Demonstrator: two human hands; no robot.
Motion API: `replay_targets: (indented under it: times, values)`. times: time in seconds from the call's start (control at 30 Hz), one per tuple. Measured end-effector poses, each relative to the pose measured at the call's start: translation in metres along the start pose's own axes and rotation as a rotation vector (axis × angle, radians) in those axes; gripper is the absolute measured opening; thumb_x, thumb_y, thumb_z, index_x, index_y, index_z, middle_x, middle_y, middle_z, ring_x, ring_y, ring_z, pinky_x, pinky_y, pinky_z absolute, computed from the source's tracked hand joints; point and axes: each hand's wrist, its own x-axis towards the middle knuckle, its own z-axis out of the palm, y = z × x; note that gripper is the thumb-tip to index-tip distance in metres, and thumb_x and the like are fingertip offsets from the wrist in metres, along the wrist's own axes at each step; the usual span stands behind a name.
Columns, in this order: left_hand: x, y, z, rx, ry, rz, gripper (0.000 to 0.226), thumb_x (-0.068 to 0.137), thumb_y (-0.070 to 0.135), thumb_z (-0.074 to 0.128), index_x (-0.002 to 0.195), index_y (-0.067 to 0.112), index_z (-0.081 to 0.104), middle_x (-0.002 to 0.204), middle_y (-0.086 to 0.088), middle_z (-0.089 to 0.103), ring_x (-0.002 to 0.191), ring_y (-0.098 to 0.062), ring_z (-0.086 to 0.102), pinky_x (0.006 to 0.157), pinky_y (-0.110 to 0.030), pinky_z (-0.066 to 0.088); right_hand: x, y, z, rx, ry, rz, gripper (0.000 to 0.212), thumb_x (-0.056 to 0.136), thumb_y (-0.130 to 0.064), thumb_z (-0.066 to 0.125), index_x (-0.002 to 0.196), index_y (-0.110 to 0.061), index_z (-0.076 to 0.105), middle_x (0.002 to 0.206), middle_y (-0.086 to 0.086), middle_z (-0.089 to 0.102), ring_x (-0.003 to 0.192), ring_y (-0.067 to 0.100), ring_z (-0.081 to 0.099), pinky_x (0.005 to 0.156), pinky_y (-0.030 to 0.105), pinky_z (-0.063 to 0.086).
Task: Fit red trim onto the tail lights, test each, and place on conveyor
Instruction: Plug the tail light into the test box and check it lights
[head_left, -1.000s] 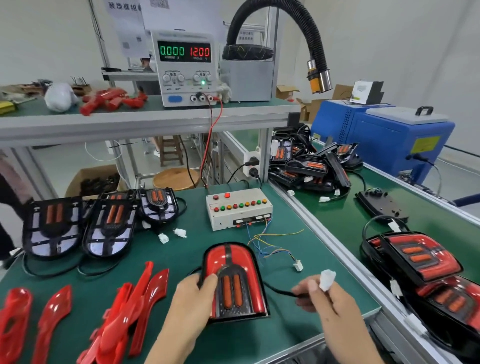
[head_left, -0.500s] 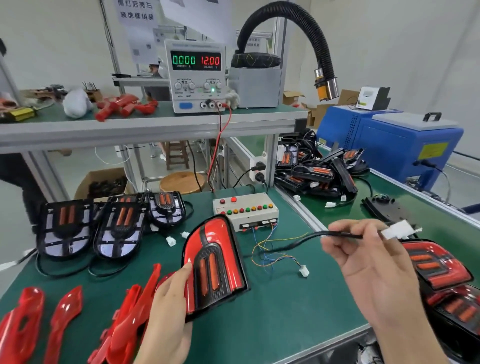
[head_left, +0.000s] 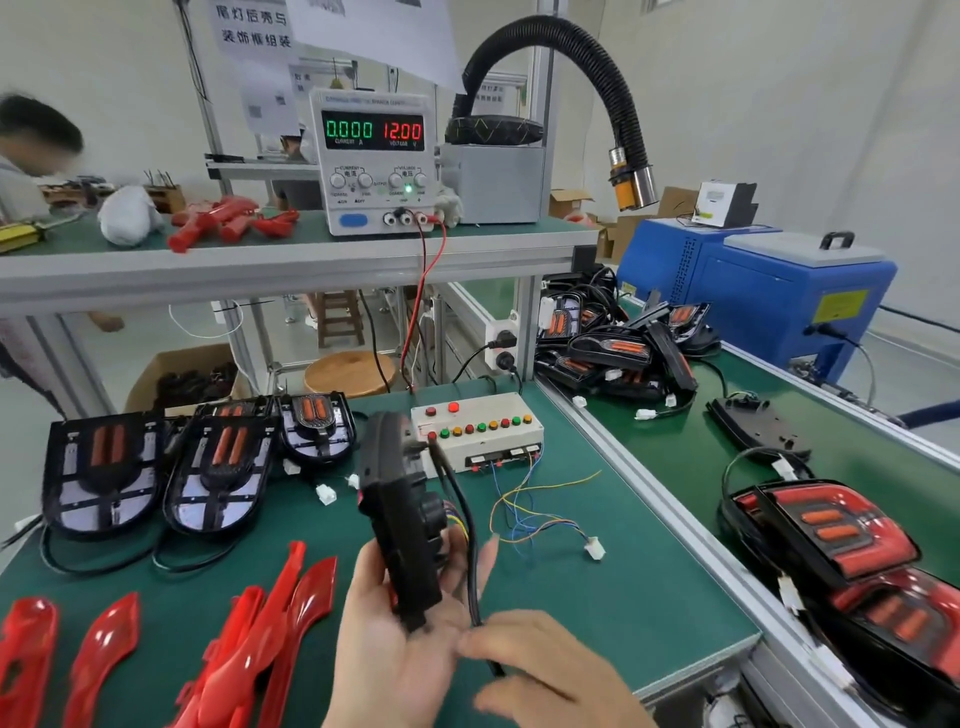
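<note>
The tail light now stands on edge, black back showing, gripped by the left hand; the right hand pinches its cable lower. Green bench; supply reads 12.00.

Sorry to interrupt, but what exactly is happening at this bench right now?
A person is assembling tail lights. The left hand holds one tail light upright, its black back towards the camera, while the right hand pinches its black cable. The tester box sits behind, and loose red trim pieces lie on the green bench.
</note>
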Motion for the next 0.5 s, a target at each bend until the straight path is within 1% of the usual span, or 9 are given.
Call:
replay_targets:
  times: [0.1,0.23,0.27,0.3,0.37,0.4,0.43,0.47,0.5]
  values:
    - [0.003,-0.002,0.003,0.041,-0.031,-0.013,0.032,0.079,0.029,0.060,0.073,0.004,0.079,0.080,-0.012,0.070,0.062,-0.023,0.071,0.072,-0.053,0.062,0.005,0.010,0.007,-0.276,-0.002,-0.119,0.030,0.100,-0.029,0.047,0.122,-0.032,0.067,0.136,-0.023,0.053,0.128,-0.008,0.048,0.101,0.023,0.046]
    - [0.010,0.003,0.000,0.125,-0.085,-0.015,0.036,0.078,0.035,0.060,0.073,0.005,0.080,0.075,-0.010,0.069,0.059,-0.019,0.070,0.064,-0.040,0.064,0.007,0.029,0.009,-0.382,0.000,-0.223,0.036,0.103,-0.035,0.050,0.132,-0.056,0.049,0.142,-0.030,0.046,0.129,-0.008,0.048,0.101,0.021,0.047]
    - [0.011,0.003,-0.004,0.145,-0.099,-0.022,0.038,0.077,0.037,0.060,0.073,0.006,0.080,0.075,-0.010,0.069,0.058,-0.019,0.069,0.061,-0.037,0.063,0.010,0.030,0.010,-0.404,0.003,-0.227,0.037,0.103,-0.033,0.053,0.133,-0.055,0.049,0.141,-0.031,0.047,0.129,-0.008,0.049,0.100,0.022,0.049]
    - [0.011,0.003,-0.004,0.166,-0.121,-0.023,0.040,0.077,0.039,0.058,0.074,0.007,0.081,0.075,-0.009,0.070,0.057,-0.018,0.068,0.058,-0.035,0.062,0.013,0.031,0.010,-0.398,0.001,-0.240,0.034,0.102,-0.030,0.056,0.132,-0.047,0.054,0.139,-0.029,0.051,0.129,-0.006,0.051,0.098,0.023,0.051]
    - [0.008,0.004,-0.006,0.232,-0.172,0.004,0.042,0.075,0.044,0.056,0.078,0.012,0.083,0.073,-0.006,0.070,0.055,-0.016,0.065,0.053,-0.029,0.058,0.014,0.030,0.010,-0.252,0.060,-0.229,0.025,0.098,-0.025,0.062,0.122,-0.025,0.069,0.131,-0.020,0.062,0.126,0.003,0.058,0.099,0.030,0.053]
    - [0.010,0.004,-0.009,0.329,-0.186,0.052,0.037,0.073,0.044,0.059,0.083,0.017,0.083,0.072,-0.003,0.070,0.056,-0.013,0.064,0.052,-0.026,0.054,0.013,0.028,0.007,-0.193,0.053,-0.204,0.022,0.097,-0.023,0.065,0.117,-0.018,0.073,0.128,-0.015,0.065,0.125,0.009,0.060,0.103,0.033,0.051]
    - [0.011,0.001,-0.011,0.492,-0.162,0.144,0.031,0.071,0.041,0.064,0.088,0.021,0.082,0.073,0.002,0.070,0.058,-0.010,0.065,0.051,-0.023,0.052,0.011,0.023,0.003,-0.216,0.018,-0.217,0.019,0.098,-0.023,0.065,0.113,-0.016,0.075,0.125,-0.011,0.066,0.124,0.014,0.061,0.108,0.034,0.047]
    - [0.014,-0.004,-0.013,0.604,-0.113,0.251,0.026,0.072,0.036,0.068,0.091,0.023,0.079,0.076,0.005,0.072,0.060,-0.008,0.066,0.051,-0.022,0.051,0.014,0.016,0.003,-0.172,0.023,-0.167,0.019,0.100,-0.025,0.061,0.108,-0.020,0.077,0.121,-0.009,0.068,0.121,0.014,0.062,0.109,0.032,0.044]
    - [0.015,-0.008,-0.013,0.644,-0.082,0.308,0.022,0.077,0.034,0.068,0.089,0.020,0.079,0.079,0.004,0.075,0.061,-0.009,0.068,0.050,-0.023,0.052,0.017,0.016,0.003,-0.084,0.041,-0.107,0.025,0.103,-0.026,0.053,0.101,-0.027,0.078,0.115,-0.009,0.072,0.118,0.011,0.063,0.108,0.030,0.043]
